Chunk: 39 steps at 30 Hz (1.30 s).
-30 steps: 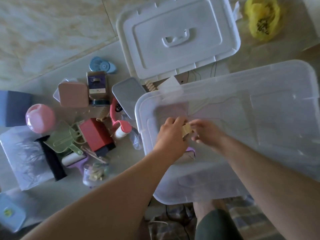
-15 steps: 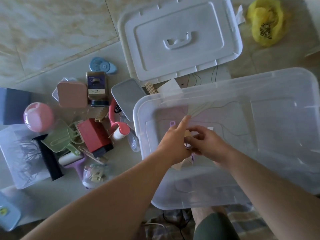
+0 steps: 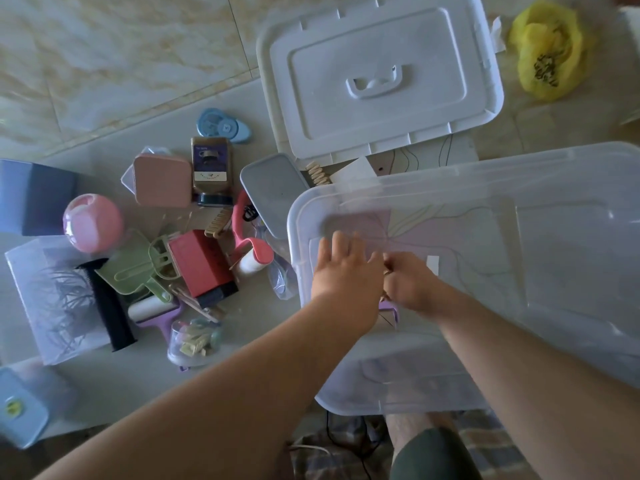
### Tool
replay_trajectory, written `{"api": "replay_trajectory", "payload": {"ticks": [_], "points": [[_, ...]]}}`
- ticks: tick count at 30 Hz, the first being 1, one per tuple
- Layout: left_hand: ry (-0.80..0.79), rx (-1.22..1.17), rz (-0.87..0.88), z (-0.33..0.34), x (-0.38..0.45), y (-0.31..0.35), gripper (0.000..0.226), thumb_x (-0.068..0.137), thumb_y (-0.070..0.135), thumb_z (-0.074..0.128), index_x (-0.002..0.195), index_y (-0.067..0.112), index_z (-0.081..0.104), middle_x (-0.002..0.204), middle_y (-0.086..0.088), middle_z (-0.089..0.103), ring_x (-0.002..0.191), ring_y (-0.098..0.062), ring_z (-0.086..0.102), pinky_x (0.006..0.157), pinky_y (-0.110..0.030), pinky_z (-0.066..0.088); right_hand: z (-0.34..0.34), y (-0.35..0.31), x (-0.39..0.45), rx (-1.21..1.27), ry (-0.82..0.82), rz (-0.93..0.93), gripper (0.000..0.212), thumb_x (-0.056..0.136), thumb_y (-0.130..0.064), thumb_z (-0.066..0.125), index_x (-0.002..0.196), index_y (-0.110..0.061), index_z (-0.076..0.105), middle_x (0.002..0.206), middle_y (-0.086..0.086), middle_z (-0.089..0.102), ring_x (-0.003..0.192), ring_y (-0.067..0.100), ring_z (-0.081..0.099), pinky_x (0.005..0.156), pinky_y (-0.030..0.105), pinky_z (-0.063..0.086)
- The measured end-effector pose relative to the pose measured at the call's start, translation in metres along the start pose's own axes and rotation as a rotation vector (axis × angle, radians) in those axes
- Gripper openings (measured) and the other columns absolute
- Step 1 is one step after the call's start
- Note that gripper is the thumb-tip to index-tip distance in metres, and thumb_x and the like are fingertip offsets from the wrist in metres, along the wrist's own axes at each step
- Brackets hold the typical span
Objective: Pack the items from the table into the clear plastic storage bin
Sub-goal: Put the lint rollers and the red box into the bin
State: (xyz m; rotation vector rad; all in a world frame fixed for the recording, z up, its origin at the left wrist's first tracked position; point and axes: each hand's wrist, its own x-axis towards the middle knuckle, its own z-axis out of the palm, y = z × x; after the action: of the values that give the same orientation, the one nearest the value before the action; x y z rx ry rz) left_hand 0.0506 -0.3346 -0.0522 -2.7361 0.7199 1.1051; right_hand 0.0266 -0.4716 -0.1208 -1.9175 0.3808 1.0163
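Note:
The clear plastic storage bin (image 3: 450, 174) sits on the right half of the table, and both my hands are inside it near its left end. My left hand (image 3: 343, 268) is flat with straight, spread fingers. Right beside it, my right hand (image 3: 412, 284) curls its fingers round a small tan item (image 3: 385, 271) that is mostly hidden. A purple piece (image 3: 389, 310) lies on the bin floor just below the hands. A pile of loose items lies left of the bin: a red box (image 3: 201, 261), a pink ball (image 3: 92, 223), a pink square case (image 3: 162, 180) and a brown jar (image 3: 211, 168).
The white bin lid (image 3: 377, 74) lies beyond the bin. A grey case (image 3: 273, 192) leans against the bin's left corner. Also on the left are a green scoop (image 3: 135, 271), a purple lint roller (image 3: 156, 311) and a clear jar of clips (image 3: 194, 341). A yellow bag (image 3: 547, 50) sits far right.
My left hand has let go of the tan item and spread its fingers flat. My right hand keeps the item and has sunk lower in the bin.

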Motion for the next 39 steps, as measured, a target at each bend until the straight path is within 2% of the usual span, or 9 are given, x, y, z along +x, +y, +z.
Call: {"api": "replay_trajectory", "payload": {"ticks": [8,13,15,16,18,23,30,36,39], "points": [[0.120,0.155,0.229,-0.012,-0.006,-0.032,0.038,0.083,0.017,0.068,0.119,0.028,0.067,0.127,-0.003,0.056,0.128,-0.036,0.039,0.116,-0.044,0.022,0.062,-0.001,0.021,-0.128,0.128,0.120,0.014,0.081,-0.023,0.065,0.091,-0.015,0.069,0.091,0.004,0.073,0.085,0.027,0.073,0.065,0.032,0.057],[0.275,0.109,0.323,-0.006,-0.002,-0.039,0.029,0.084,0.028,0.055,0.102,0.030,0.077,0.118,0.000,0.063,0.122,-0.035,0.050,0.114,-0.047,0.024,0.049,0.009,0.002,-0.178,0.114,0.040,0.024,0.085,-0.029,0.068,0.068,-0.022,0.053,0.067,-0.006,0.055,0.067,0.021,0.049,0.057,0.032,0.041],[0.401,-0.039,0.335,-0.002,-0.002,-0.039,0.028,0.078,0.020,0.054,0.093,0.025,0.078,0.108,-0.002,0.064,0.112,-0.034,0.054,0.107,-0.044,0.037,0.033,0.010,-0.011,-0.217,0.180,-0.058,0.014,0.086,-0.032,0.070,0.099,-0.030,0.066,0.095,-0.006,0.063,0.094,0.018,0.057,0.079,0.034,0.049],[0.479,-0.129,0.335,0.001,-0.003,-0.040,0.025,0.076,0.013,0.060,0.090,0.022,0.078,0.105,-0.004,0.065,0.108,-0.034,0.056,0.104,-0.043,0.041,0.024,0.011,-0.016,-0.272,0.226,-0.102,0.038,0.086,-0.030,0.072,0.123,-0.029,0.064,0.113,-0.003,0.062,0.112,0.017,0.054,0.094,0.036,0.049],[0.627,-0.285,0.334,-0.001,-0.008,-0.042,0.026,0.073,0.005,0.068,0.092,0.020,0.079,0.103,-0.005,0.067,0.106,-0.035,0.058,0.100,-0.043,0.046,0.002,0.002,-0.030,-0.320,0.334,-0.181,0.061,0.086,-0.028,0.071,0.144,-0.022,0.053,0.132,0.002,0.056,0.128,0.020,0.047,0.108,0.040,0.044],[0.790,-0.533,0.070,-0.013,-0.043,-0.077,0.034,0.083,0.015,0.074,0.117,0.020,0.072,0.114,-0.004,0.061,0.107,-0.028,0.053,0.098,-0.036,0.042,-0.039,-0.050,-0.058,-0.398,0.563,-0.434,0.041,0.084,-0.012,0.073,0.125,-0.012,0.068,0.116,0.009,0.060,0.108,0.033,0.061,0.091,0.040,0.052],[0.369,-0.686,-0.680,0.055,-0.084,-0.204,0.039,0.084,0.022,0.062,0.122,0.031,0.063,0.124,-0.004,0.053,0.118,-0.032,0.043,0.101,-0.042,0.039,0.033,-0.189,-0.038,-0.469,0.435,-0.845,0.028,0.084,-0.017,0.066,0.111,-0.015,0.073,0.101,0.005,0.062,0.096,0.031,0.060,0.082,0.039,0.053],[0.162,-0.782,-0.794,0.105,-0.105,-0.255,0.086,0.079,0.032,0.068,0.155,0.034,0.027,0.136,-0.017,0.045,0.125,-0.040,0.047,0.104,-0.050,0.043,0.138,-0.223,0.034,-1.159,-0.040,-0.354,0.055,0.083,-0.014,0.069,0.133,-0.026,0.050,0.144,0.012,0.038,0.127,0.037,0.041,0.092,0.049,0.048],[0.170,-0.784,-0.717,0.118,-0.098,-0.242,0.105,0.077,0.046,0.073,0.158,0.040,0.005,0.133,-0.012,0.043,0.117,-0.036,0.052,0.092,-0.049,0.054,0.160,-0.214,0.044,-1.375,-0.039,-0.226,0.086,0.073,-0.010,0.078,0.147,-0.028,0.039,0.150,0.017,0.033,0.135,0.041,0.035,0.098,0.049,0.044]]}}
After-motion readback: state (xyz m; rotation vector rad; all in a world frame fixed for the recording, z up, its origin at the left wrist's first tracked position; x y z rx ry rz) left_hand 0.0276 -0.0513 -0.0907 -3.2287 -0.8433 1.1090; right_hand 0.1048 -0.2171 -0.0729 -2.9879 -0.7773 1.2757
